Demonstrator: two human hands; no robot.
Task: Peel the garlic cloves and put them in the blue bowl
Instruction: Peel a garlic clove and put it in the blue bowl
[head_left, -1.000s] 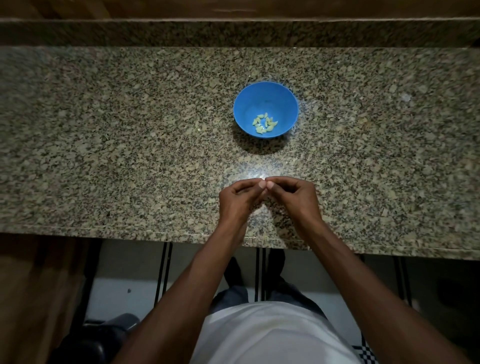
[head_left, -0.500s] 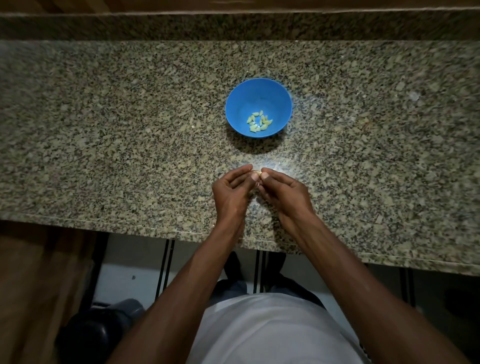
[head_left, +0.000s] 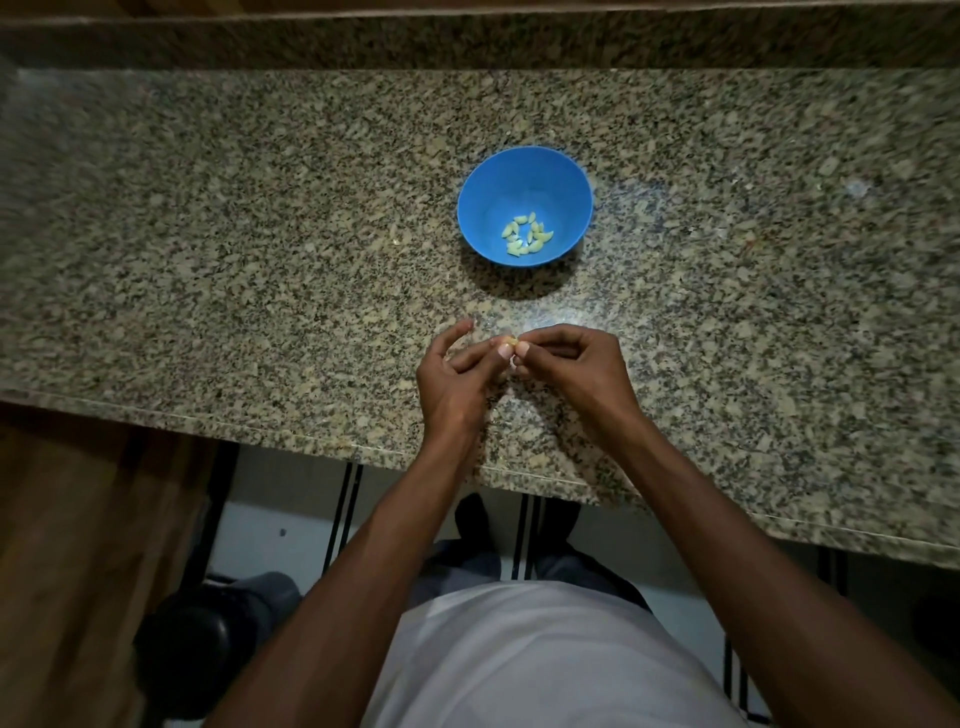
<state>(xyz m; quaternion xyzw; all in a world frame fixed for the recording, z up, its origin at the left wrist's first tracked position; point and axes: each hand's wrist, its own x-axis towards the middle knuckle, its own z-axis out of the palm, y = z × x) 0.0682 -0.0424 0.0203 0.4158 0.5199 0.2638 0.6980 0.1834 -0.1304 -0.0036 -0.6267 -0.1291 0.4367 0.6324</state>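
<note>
right now both hands meet just above the near part of the counter (head_left: 208, 291), and a small pale garlic clove (head_left: 511, 341) sits pinched between their fingertips. the left hand (head_left: 454, 376) pinches it with thumb and one finger while the forefinger stands up loose; the right hand (head_left: 576, 364) has its fingers curled in, nipping the clove's other end. whether skin is already lifting off is too small to tell.

straight ahead of the hands, well apart from them, stands the blue bowl (head_left: 524, 171), with a little heap of peeled cloves (head_left: 527, 240) lying in its bottom. so the task looks well under way, with this clove the one in hand. i see no unpeeled cloves waiting beside either hand, though a pale fleck on this speckled stone would be hard to pick out.

to do the step well, i'd judge the left hand should steady the clove and the right should work a nail under the papery skin at the tip, then strip it lengthwise. a clove this small is slippery once bare, so a firm pinch matters before it is carried forward and dropped over the bowl's rim.
</note>
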